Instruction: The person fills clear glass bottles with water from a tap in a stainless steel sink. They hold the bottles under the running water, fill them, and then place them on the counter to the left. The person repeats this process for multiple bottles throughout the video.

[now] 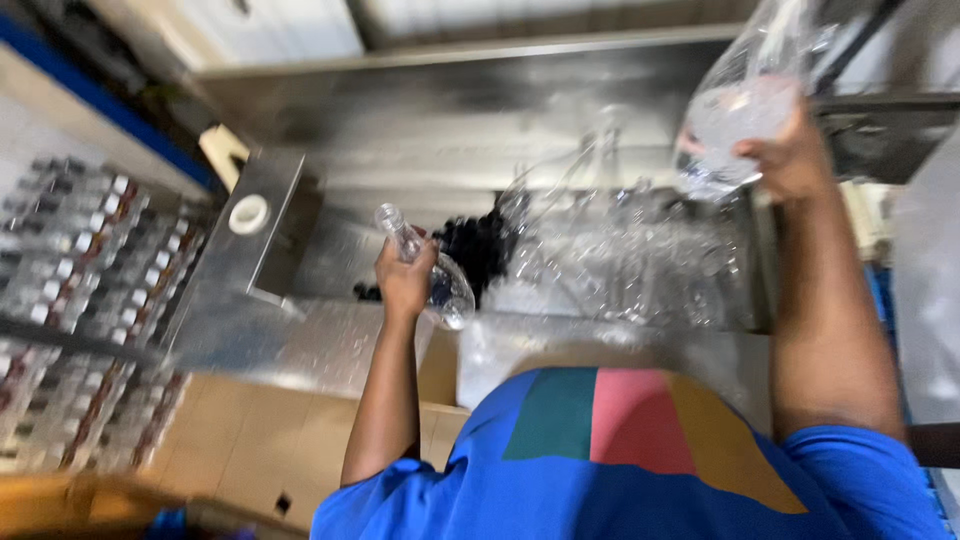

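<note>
Your left hand point(404, 282) has its fingers wrapped around a clear plastic bottle point(428, 268). The bottle's long axis runs on a slant: its narrow neck points up and to the far left above your knuckles, and its wide base sticks out to the near right below them. It is held in the air over the steel worktop point(330, 340), not resting on anything.

Your right hand point(795, 160) is raised higher and farther to the right, fingers clenched on the gathered top of a clear plastic bag point(740, 120) that hangs bunched beside it. The two hands are well apart, and the left one is nearer the dark opening point(475, 245) that sits just right of the bottle's base. Between your hands lies a heap of clear empty bottles point(620, 260), blurred by motion, so you cannot tell them apart one by one.

The worktop is bare polished metal with a raised steel block carrying a white ring point(249, 214) at its far left. Left of that stand crowded rows of capped bottles point(80, 270). Cardboard boxes point(270, 440) sit near you, below the worktop's edge.
</note>
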